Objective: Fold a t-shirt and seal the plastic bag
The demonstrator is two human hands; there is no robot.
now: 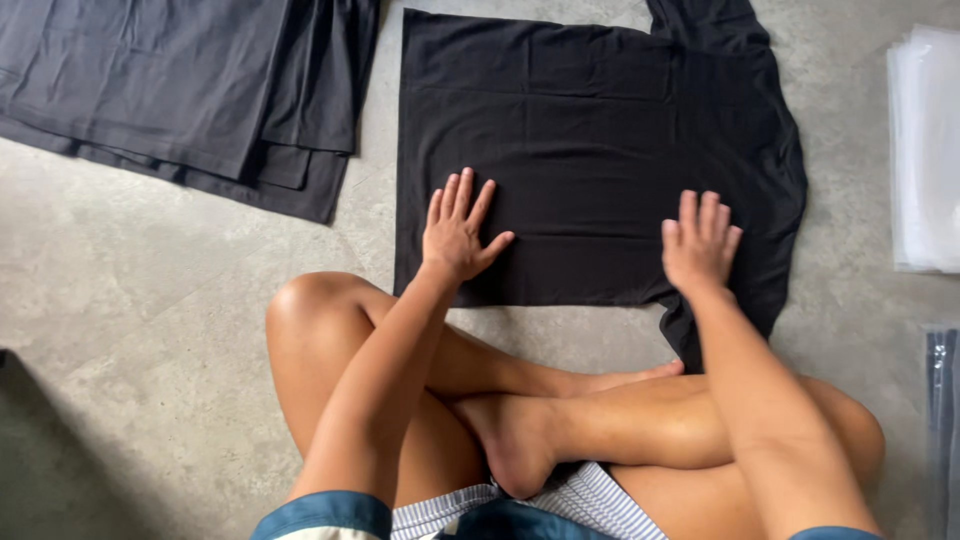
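A black T-shirt (pixel 590 120) lies spread flat on the grey concrete floor in front of my crossed legs, its sleeve bunched at the right edge. My left hand (pixel 458 230) rests palm down on the shirt's near left part, fingers spread. On the shirt's near right part, close to the sleeve, my right hand (pixel 698 242) presses flat with the fingers close together. Neither hand holds anything.
A pile of dark garments (pixel 190 90) lies at the top left on the floor. A stack of clear plastic bags (pixel 925 150) sits at the right edge, with another dark packet (pixel 945 400) below it. My crossed legs (pixel 520 400) fill the lower middle.
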